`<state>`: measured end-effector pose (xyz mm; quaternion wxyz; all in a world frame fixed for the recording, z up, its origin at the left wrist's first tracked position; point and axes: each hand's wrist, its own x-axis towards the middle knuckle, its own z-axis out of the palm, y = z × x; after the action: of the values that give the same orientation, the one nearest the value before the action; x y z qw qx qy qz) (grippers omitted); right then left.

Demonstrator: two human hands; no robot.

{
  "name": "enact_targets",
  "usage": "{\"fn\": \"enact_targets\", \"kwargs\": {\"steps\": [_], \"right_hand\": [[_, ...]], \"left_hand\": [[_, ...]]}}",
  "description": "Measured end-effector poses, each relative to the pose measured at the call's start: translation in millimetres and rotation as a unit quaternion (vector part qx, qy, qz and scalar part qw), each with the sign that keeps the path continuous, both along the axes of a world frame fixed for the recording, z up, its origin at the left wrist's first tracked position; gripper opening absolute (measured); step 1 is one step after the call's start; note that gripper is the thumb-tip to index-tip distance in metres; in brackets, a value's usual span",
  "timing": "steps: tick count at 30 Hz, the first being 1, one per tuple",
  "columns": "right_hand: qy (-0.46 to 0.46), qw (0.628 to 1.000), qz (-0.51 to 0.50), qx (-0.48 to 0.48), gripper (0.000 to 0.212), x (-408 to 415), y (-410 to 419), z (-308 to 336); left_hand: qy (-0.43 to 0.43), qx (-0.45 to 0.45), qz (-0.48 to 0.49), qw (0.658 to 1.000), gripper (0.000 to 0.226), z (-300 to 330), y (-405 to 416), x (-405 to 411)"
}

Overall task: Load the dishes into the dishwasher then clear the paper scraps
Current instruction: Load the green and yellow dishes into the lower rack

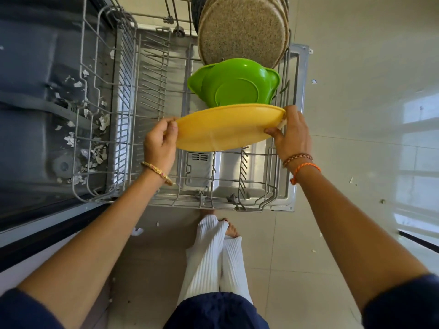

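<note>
Dishwasher interior, far left: dark tub floor (31, 96) carrying many torn paper scraps (95, 143), strewn mostly along the left edge of the pulled-out rack. Scraps are light, limp and small; judged best pinched or swept up by hand, since they may slip between the wires.

Lower rack (152, 91): grey wire, drawn out over the open door, left tine rows unfilled.

Left hand (160, 143): fingers (171, 125) curled round the left rim of the yellow plate (223, 129), thumb on the near face. A gold bangle sits at the wrist.

Yellow plate: held on edge above the middle of the rack, tilted, just in front of the green bowl (234, 83); whether they touch cannot be told. Appears to be plastic: judged light, stiff, not fragile, somewhat slick. The two-handed rim hold at opposite edges suits it for lowering between the tines.

Green bowl: stands on its side in the rack's right half, base facing the viewer. Behind it, at the far right corner, a row of speckled round plates (242, 29) stands upright.

Right hand (293, 136): fingers wrapped over the plate's right rim, thumb below. Thread bands at the wrist.

Floor (356, 91), right: pale tile with a few stray scraps.
</note>
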<state>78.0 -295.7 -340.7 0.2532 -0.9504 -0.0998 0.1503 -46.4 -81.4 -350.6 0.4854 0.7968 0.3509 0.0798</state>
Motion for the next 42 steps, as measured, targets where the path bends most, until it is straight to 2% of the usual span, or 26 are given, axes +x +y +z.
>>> {"fn": "enact_targets", "kwargs": {"steps": [7, 11, 14, 16, 20, 24, 29, 33, 36, 39, 42], "right_hand": [[0.018, 0.997, -0.006, -0.076, 0.039, 14.8, 0.6, -6.0], [-0.016, 1.000, -0.012, -0.001, 0.038, 1.5, 4.9, -7.0], [-0.069, 0.996, 0.027, 0.057, 0.036, -9.6, 1.6, 1.6], [-0.082, 0.993, 0.034, 0.077, 0.034, -15.5, -5.4, 7.6], [-0.059, 0.993, 0.001, 0.102, 0.043, -14.0, -12.0, 12.1], [-0.033, 0.993, -0.022, 0.116, 0.053, -8.2, -12.3, 10.2], [-0.022, 0.991, -0.056, 0.124, 0.048, -7.7, -18.3, 0.3], [0.006, 0.991, -0.067, 0.116, 0.049, -13.1, -22.4, -12.2], [0.042, 0.996, -0.054, 0.063, 0.027, -4.9, -9.7, -20.8], [0.021, 0.997, -0.003, 0.070, 0.025, 11.1, 3.1, -17.0], [-0.040, 0.992, 0.061, 0.105, 0.034, 12.5, -1.8, 2.6]], "left_hand": [[0.013, 0.075, -0.037, 0.996, 0.034, -3.6, 1.6, 29.1], [0.004, 0.082, -0.038, 0.996, 0.043, -10.5, 13.7, 18.6], [-0.039, 0.060, -0.023, 0.997, 0.071, -10.9, 14.3, 2.0], [-0.051, 0.057, -0.034, 0.996, 0.078, -10.1, 10.0, 0.0], [-0.077, 0.052, -0.033, 0.995, 0.081, -3.1, 4.2, 18.2], [-0.072, 0.096, -0.051, 0.991, 0.084, 3.9, 5.2, 31.9], [-0.062, 0.191, -0.062, 0.978, 0.049, 14.5, -3.5, 40.3], [-0.061, 0.250, -0.072, 0.964, 0.050, 14.9, -13.8, 36.1], [-0.055, 0.249, -0.056, 0.965, 0.058, 9.4, -10.4, 31.5], [-0.024, 0.212, -0.050, 0.976, 0.080, 2.2, 4.7, 15.1], [-0.045, 0.206, -0.031, 0.977, 0.078, 7.3, 11.1, 6.7]]}}
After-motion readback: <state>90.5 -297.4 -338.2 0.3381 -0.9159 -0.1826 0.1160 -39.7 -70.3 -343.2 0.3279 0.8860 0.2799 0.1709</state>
